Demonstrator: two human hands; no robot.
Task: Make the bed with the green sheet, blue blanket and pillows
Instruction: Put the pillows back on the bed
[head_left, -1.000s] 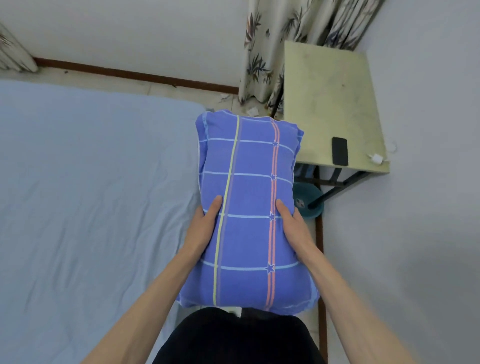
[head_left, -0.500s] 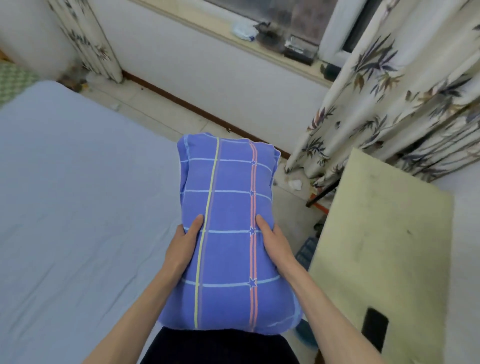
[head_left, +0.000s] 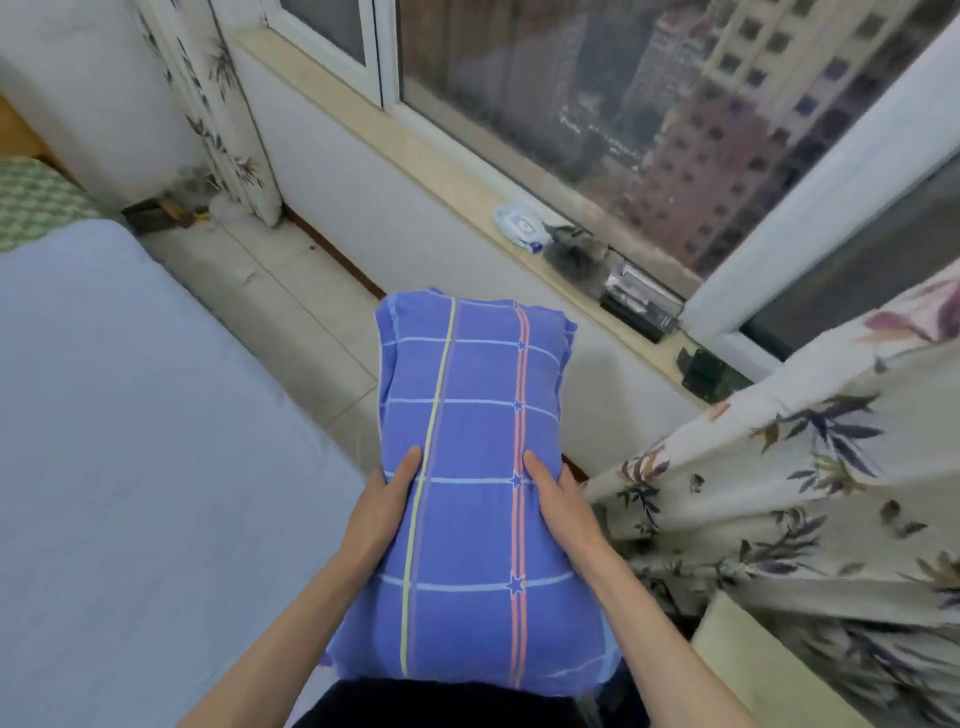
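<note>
Blue checked pillow (head_left: 470, 499) carried lengthwise | left hand (head_left: 376, 512) and right hand (head_left: 563, 512) clasp its sides for balance | bed (head_left: 130, 467) alongside, awaiting it

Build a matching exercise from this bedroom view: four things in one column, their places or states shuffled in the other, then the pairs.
Things
1. pillow
2. bed
3. curtain
4. wipes packet

Places or states
A. lying on the window sill
B. gripped between both hands
C. hanging at the right, leaf-printed
D. at the left, under a pale blue cover

Pairs: 1-B, 2-D, 3-C, 4-A
</note>
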